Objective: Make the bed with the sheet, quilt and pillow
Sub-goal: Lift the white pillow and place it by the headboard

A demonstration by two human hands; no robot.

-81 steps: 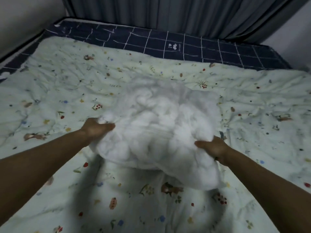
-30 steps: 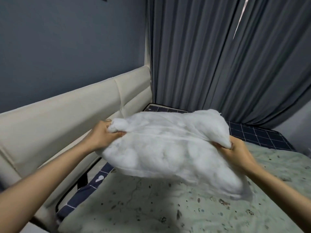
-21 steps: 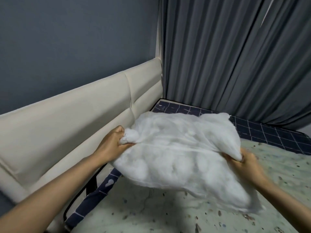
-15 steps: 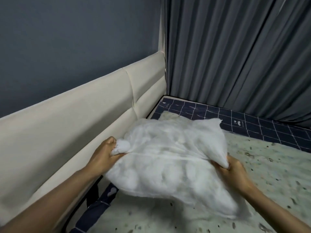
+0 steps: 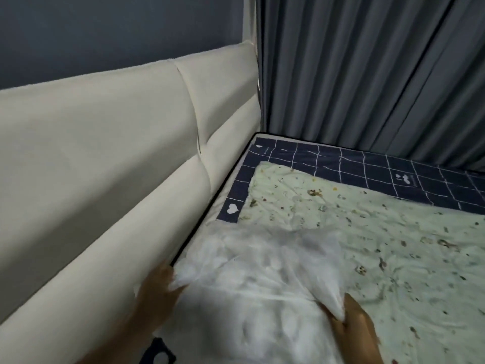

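Note:
A lumpy white pillow lies low at the head end of the bed, close against the headboard. My left hand grips its left corner next to the headboard. My right hand pinches its right corner over the quilt. The pale green floral quilt is spread over the bed. The navy grid-pattern sheet shows as a border along the far side and the head end.
A cream padded headboard runs along the left. Dark grey curtains hang behind the far side of the bed. A dark blue-grey wall rises above the headboard.
Both hands carried the pillow from the middle of the quilt toward the headboard and lowered it to the head end; my view turned left and down with it.

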